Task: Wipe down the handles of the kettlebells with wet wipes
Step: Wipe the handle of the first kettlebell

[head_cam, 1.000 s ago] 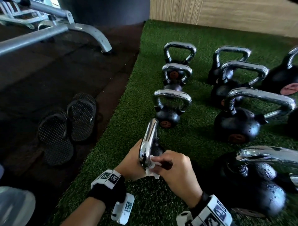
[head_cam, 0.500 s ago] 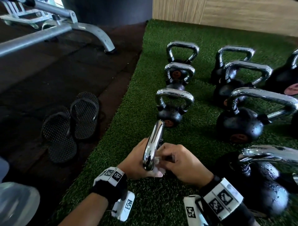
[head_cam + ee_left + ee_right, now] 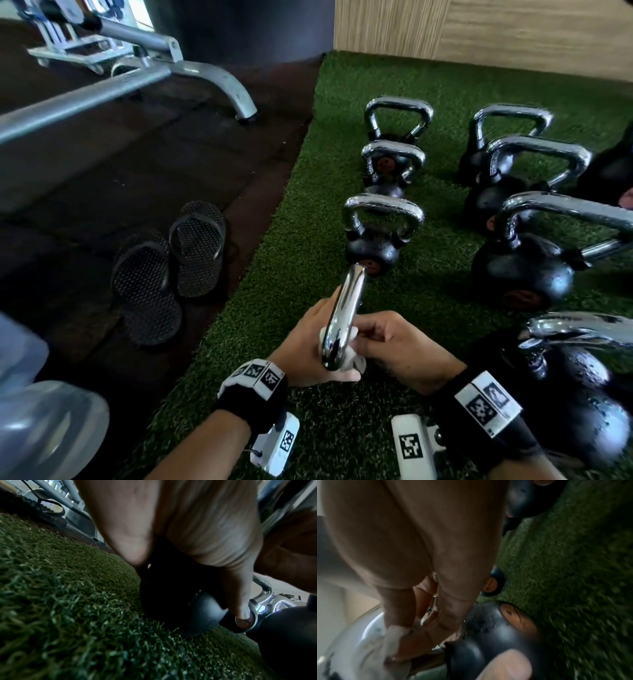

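The nearest kettlebell stands on the green turf with its chrome handle (image 3: 343,317) edge-on to me. My left hand (image 3: 306,344) grips the black kettlebell (image 3: 171,608) from the left, fingers curled over its top. My right hand (image 3: 394,341) pinches a white wet wipe (image 3: 354,359) against the near lower end of the handle. In the right wrist view the wet wipe (image 3: 393,632) lies bunched under the fingertips on the chrome handle (image 3: 351,649), above the black ball (image 3: 488,635).
Several more chrome-handled kettlebells stand in two rows on the turf, one close ahead (image 3: 382,236) and a big wet one (image 3: 568,394) at my right. A pair of black sandals (image 3: 171,274) lies on the dark floor to the left, beyond them a grey bench frame (image 3: 137,78).
My right hand has shifted the wipe round the handle's lower end, its wrist swinging down and to the right. The left hand keeps its hold.
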The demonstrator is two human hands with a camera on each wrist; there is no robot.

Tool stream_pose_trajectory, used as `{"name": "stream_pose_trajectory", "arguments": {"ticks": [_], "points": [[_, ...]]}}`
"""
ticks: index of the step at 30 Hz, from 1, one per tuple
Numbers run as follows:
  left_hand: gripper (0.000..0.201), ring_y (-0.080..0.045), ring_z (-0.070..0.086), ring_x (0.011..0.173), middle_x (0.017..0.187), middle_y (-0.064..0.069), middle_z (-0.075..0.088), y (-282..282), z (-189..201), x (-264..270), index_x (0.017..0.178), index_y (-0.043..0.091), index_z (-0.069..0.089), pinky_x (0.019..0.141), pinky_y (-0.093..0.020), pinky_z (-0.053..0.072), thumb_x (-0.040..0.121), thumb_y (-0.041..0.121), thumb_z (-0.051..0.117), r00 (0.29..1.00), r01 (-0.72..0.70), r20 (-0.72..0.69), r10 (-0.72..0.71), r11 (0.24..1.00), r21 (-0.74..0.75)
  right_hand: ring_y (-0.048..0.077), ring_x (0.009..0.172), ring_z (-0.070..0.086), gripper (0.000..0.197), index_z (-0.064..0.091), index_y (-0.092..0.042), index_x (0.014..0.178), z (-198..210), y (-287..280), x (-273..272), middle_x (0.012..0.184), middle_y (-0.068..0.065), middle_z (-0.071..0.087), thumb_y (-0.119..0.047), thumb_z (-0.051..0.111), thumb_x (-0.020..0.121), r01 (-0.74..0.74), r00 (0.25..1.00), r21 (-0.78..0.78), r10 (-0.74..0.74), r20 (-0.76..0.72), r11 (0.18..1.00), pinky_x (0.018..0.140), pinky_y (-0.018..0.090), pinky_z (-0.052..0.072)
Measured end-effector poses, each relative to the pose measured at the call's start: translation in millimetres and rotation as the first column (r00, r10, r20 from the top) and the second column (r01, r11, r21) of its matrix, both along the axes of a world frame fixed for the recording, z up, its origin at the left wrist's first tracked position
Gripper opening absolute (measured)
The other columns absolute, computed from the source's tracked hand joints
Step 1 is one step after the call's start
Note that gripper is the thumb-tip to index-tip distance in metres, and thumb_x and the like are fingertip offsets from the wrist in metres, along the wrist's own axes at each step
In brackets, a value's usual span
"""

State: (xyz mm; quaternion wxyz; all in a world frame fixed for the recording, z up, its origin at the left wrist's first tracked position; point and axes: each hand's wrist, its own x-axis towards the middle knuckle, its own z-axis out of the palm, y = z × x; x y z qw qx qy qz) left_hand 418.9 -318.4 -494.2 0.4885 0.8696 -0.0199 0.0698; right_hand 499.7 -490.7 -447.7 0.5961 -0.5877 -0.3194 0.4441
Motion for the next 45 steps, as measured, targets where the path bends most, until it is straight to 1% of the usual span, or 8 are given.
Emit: {"name": "stream_pose_trajectory", "arguments": {"ticks": [5,10,17,24,30,35,40,45], "points": [[0.103,-0.024,0.056,0.132,0.136,0.02,0.051,1.3,0.1,0.7,0.131,0.072,0.035,0.107,-0.056,0.048,0.057,0.034,0.097,1.0,-0.014,0.026,0.014,1.0,-0.001,0.028,0.09,0.069,0.032,0.065,0.012,0.117,-11.4,7.0,-9.9,0.108,0.031,0.068,-0.004,0.061,0.09,0.327,0.904,0.114,-0.275,-0.327,0.938,0.08,0.033,0.061],[0.098,-0.028,0.057,0.128,0.133,0.01,0.052,0.0,-0.6,-0.6,0.128,0.073,0.033,0.104,-0.056,0.049,0.059,0.039,0.094,0.997,-0.001,0.071,-0.001,1.0,0.028,0.023,0.081,0.071,0.029,0.064,0.012,0.111,-14.4,6.0,-10.9,0.095,0.022,0.071,0.001,0.066,0.085,0.338,0.902,0.125,-0.284,-0.325,0.933,0.071,0.029,0.059],[0.103,-0.012,0.054,0.13,0.137,0.035,0.044,1.9,-3.9,2.4,0.135,0.065,0.032,0.107,-0.05,0.048,0.058,0.039,0.095,0.997,0.013,0.076,-0.014,1.0,0.015,0.026,0.076,0.074,0.027,0.07,-0.002,0.098,-19.1,16.6,-6.5,0.091,0.021,0.072,0.005,0.076,0.072,0.492,0.795,0.149,-0.373,-0.478,0.858,0.069,0.033,0.062],[0.099,0.006,0.045,0.134,0.139,0.043,0.04,3.1,-7.3,4.6,0.135,0.068,0.034,0.112,-0.022,0.041,0.06,0.041,0.093,0.992,0.028,0.123,-0.034,0.998,0.049,0.034,0.08,0.073,0.033,0.062,-0.012,0.079,-14.1,29.3,-2.5,0.09,0.025,0.074,0.014,0.078,0.067,0.627,0.778,0.16,-0.606,-0.163,0.762,0.069,0.039,0.061],[0.103,0.002,0.043,0.136,0.137,0.049,0.032,6.9,-10.6,3.2,0.136,0.071,0.027,0.114,-0.03,0.039,0.06,0.049,0.092,0.994,0.044,0.093,-0.054,0.994,0.101,0.03,0.074,0.072,0.035,0.063,-0.016,0.073,-12.8,26.8,-6.8,0.082,0.023,0.073,0.016,0.076,0.068,0.67,0.722,0.158,-0.687,0.087,0.725,0.065,0.037,0.059],[0.104,-0.009,0.048,0.136,0.141,0.027,0.046,7.1,-15.9,7.4,0.145,0.05,0.036,0.114,-0.041,0.044,0.058,0.049,0.094,0.996,0.031,0.084,-0.037,0.996,0.078,0.014,0.066,0.067,0.039,0.063,-0.025,0.074,-4.8,26.4,7.3,0.074,0.004,0.071,0.009,0.08,0.069,0.707,0.611,0.135,-0.696,0.377,0.694,0.061,0.023,0.055],[0.113,0.005,0.044,0.135,0.143,0.041,0.037,9.2,-21.1,6.8,0.15,0.054,0.023,0.112,-0.016,0.036,0.059,0.063,0.09,0.994,0.016,0.106,-0.027,0.994,0.108,-0.002,0.059,0.062,0.026,0.066,-0.023,0.072,-2.4,33.2,19.5,0.07,-0.009,0.072,-0.006,0.086,0.071,0.78,0.531,0.088,-0.73,0.43,0.619,0.057,0.011,0.048],[0.114,-0.011,0.047,0.137,0.146,0.011,0.048,9.8,-31.1,11.0,0.153,0.035,0.033,0.113,-0.044,0.043,0.059,0.062,0.09,0.998,0.015,0.06,-0.02,0.996,0.087,-0.003,0.047,0.059,0.013,0.069,-0.016,0.069,-2.0,42.2,25.2,0.058,-0.006,0.07,-0.01,0.078,0.076,0.855,0.494,-0.079,-0.76,0.422,0.513,0.043,0.008,0.041]]}}
